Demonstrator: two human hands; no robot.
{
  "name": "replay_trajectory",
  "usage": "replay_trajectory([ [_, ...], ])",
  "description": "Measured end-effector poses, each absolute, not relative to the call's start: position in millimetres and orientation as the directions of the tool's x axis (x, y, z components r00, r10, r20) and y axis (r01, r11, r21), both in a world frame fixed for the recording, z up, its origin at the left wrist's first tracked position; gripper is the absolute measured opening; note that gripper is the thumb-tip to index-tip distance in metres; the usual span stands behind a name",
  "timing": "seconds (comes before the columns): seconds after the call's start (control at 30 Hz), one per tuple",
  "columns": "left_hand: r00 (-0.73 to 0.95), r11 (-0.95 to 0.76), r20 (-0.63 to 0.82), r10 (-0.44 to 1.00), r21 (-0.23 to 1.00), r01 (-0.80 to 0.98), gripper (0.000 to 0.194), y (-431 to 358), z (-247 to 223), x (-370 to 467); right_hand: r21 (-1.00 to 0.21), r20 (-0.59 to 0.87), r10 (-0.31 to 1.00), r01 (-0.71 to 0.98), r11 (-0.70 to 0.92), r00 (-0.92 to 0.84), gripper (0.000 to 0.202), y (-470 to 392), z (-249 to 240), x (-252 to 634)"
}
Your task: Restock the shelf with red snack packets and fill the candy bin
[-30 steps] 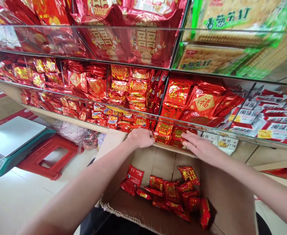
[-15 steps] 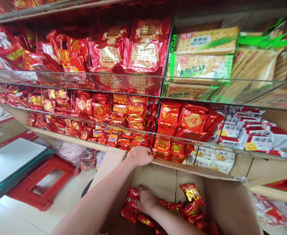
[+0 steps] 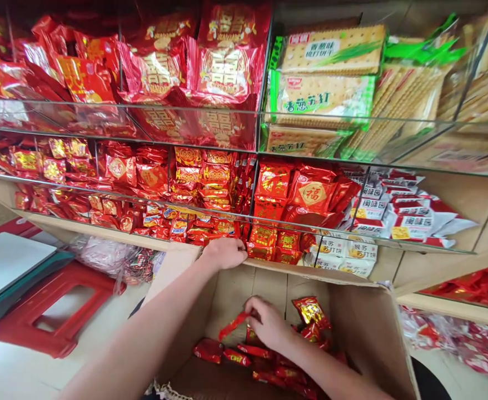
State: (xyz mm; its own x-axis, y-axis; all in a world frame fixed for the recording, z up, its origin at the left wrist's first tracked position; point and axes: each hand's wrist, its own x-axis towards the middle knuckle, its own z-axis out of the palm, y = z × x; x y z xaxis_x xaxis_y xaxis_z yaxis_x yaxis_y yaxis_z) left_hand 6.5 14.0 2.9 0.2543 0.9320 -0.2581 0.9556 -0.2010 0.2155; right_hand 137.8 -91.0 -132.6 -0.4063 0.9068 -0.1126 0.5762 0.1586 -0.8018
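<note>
Inside the cardboard box my right hand pinches a red snack packet, which sticks out to the left of the fingers. Several more red and gold wrapped packets lie loose on the bottom, below and to the right of that hand. My left hand is closed over the far rim of the box, close to the lowest shelf row. Its fingertips are partly hidden behind the rim.
Shelves with clear glass fronts run along behind the box, full of wrapped snacks. Green-edged cracker packs stand at upper right. On the floor to the left are a red plastic stool, a scale and bagged goods.
My right hand has risen slightly from the packets, lifting one red packet from the pile. My left hand stays on the rim. The camera view has shifted a little.
</note>
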Motion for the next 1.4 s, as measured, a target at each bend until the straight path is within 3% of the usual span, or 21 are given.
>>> replay_trajectory([
  [0.13, 0.246, -0.179, -0.274, 0.93, 0.245, 0.953, 0.036, 14, 1, 6, -0.958, 0.108, 0.927, 0.212, 0.193, -0.359, 0.014, -113, -80, 168],
  [0.3, 0.309, -0.231, -0.22, 0.925, 0.319, 0.919, 0.031, 15, 6, 6, -0.951, 0.307, 0.927, -0.088, 0.295, -0.217, 0.02, -130, -47, 181],
  [0.4, 0.349, -0.274, 0.0, 0.937, 0.617, 0.737, 0.028, 4, 14, 6, -0.921, 0.386, 0.91, -0.121, 0.37, -0.151, 0.029, -128, -46, 179],
  [0.5, 0.2, -0.262, 0.199, 0.959, 0.892, 0.369, 0.024, -26, 21, 10, -0.901, 0.429, 0.9, -0.099, 0.422, -0.072, 0.027, -125, -45, 179],
  [0.57, 0.154, -0.181, 0.149, 0.977, 0.959, 0.217, 0.025, -52, 22, 13, -0.896, 0.439, 0.898, -0.088, 0.435, -0.038, 0.022, -125, -42, 181],
  [0.63, 0.221, -0.012, -0.012, 0.975, 0.994, 0.109, 0.036, -76, 19, 18, -0.902, 0.43, 0.902, -0.053, 0.428, -0.038, 0.016, -126, -39, 182],
  [0.7, 0.357, 0.188, -0.174, 0.918, 0.982, -0.005, 0.048, -92, 13, 22, -0.914, 0.406, 0.913, -0.002, 0.407, -0.033, 0.011, -128, -38, 180],
  [0.77, 0.404, 0.3, -0.225, 0.887, 0.944, -0.134, 0.051, -100, 5, 27, -0.932, 0.361, 0.932, 0.037, 0.361, 0.011, 0.019, -131, -41, 177],
  [0.9, 0.11, 0.323, -0.303, 0.947, 0.889, -0.326, 0.041, -101, -6, 40, -0.933, 0.322, 0.936, 0.215, 0.288, 0.144, 0.044, -139, -48, 173],
  [0.97, 0.028, 0.37, -0.39, 0.92, 0.846, -0.385, 0.04, -101, -6, 49, -0.822, 0.421, 0.903, 0.457, 0.338, 0.089, 0.042, -142, -46, 176],
  [1.07, 0.061, 0.423, -0.444, 0.894, 0.791, -0.442, 0.042, -101, -2, 63, -0.503, 0.533, 0.832, 0.733, 0.458, -0.154, 0.031, -143, -36, 184],
  [1.27, 0.219, 0.413, -0.351, 0.911, 0.804, -0.427, 0.032, -92, 10, 84, -0.13, 0.501, 0.795, 0.878, 0.461, -0.343, 0.017, -121, -8, 203],
  [1.4, 0.348, 0.39, -0.304, 0.887, 0.896, -0.212, 0.029, -74, 23, 77, 0.033, 0.523, 0.729, 0.865, 0.501, -0.442, 0.016, -103, 13, 220],
])
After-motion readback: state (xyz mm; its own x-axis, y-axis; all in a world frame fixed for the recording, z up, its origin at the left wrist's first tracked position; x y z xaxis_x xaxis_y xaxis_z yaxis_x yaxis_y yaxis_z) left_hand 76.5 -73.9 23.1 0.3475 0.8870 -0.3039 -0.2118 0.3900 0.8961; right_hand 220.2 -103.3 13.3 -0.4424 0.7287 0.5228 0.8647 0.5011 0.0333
